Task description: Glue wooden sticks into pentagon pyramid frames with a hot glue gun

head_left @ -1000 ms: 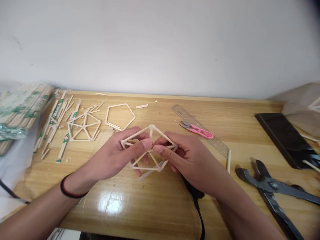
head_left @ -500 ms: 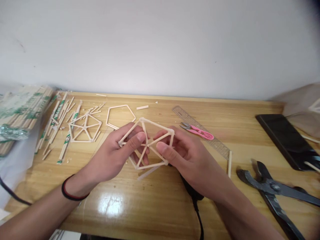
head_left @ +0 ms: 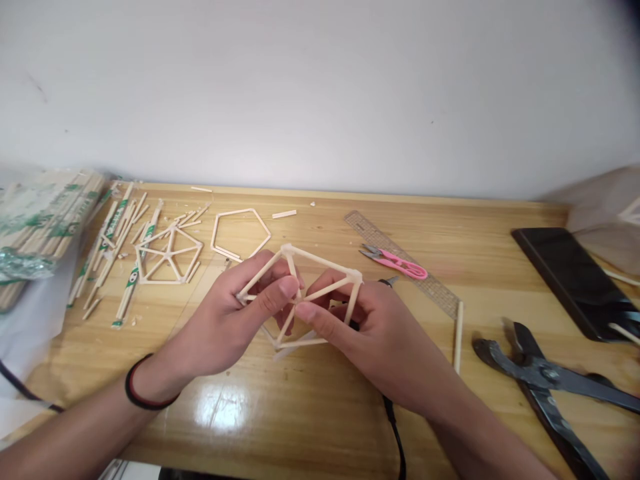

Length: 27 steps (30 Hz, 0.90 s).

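Observation:
Between my hands is a wooden stick frame point(head_left: 320, 260), a several-sided outline with spokes meeting at a centre joint and whitish glue at its corners. My left hand point(head_left: 227, 320) grips its left side, thumb on a spoke near the centre. My right hand point(head_left: 375, 333) pinches it close to the hub, thumb pressed by the centre joint. Fingers behind the frame are partly hidden. Under my right hand a black tool with a pointed metal tip point(head_left: 393, 280) and a cable lies on the table, mostly covered.
A similar spoked frame point(head_left: 170, 255) and a plain stick outline point(head_left: 243, 211) lie behind left, near loose chopsticks point(head_left: 113, 267) and a bagged bundle point(head_left: 50, 213). Pink thread snips point(head_left: 400, 262) rest on a clear ruler point(head_left: 435, 293). Pliers point(head_left: 550, 375) and a black phone point(head_left: 565, 280) are right.
The frame has tilted and its right side has shifted right and down. My right thumb has slid left to the centre joint; the black tool's tip now shows.

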Each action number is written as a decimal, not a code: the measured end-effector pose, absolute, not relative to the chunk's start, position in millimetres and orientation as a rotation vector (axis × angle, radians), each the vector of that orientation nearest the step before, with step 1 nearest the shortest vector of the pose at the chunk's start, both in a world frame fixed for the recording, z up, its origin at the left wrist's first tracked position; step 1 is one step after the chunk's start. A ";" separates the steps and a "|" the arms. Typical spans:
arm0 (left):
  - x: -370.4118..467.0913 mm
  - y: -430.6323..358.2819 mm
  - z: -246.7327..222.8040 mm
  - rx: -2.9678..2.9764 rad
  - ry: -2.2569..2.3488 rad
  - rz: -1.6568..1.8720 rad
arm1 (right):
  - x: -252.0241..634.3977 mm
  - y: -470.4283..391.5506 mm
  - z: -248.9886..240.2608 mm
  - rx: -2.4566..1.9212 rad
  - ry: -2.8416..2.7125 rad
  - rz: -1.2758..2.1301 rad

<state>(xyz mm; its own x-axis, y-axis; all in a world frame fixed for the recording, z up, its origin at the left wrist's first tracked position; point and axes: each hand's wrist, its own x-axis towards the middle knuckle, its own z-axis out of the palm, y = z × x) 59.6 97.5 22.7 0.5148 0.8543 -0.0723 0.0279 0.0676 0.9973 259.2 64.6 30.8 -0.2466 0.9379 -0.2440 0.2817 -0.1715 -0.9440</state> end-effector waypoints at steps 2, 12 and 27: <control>59.0 97.3 22.7 1.390 0.855 0.756 | 259.2 64.8 31.4 -1.417 -1.517 1.445; 58.4 98.6 24.9 1.509 0.856 0.806 | 263.4 63.1 31.4 -1.409 -1.533 1.478; 56.6 98.8 26.3 1.511 0.793 0.758 | 269.2 61.9 35.5 -1.293 -1.481 1.568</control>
<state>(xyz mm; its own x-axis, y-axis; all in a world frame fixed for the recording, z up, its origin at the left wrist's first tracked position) 56.6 98.8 26.3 0.5540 0.8323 0.0187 0.0553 -0.0591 0.9967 269.2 61.9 35.5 -0.3313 0.9138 -0.2348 0.1821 -0.1822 -0.9662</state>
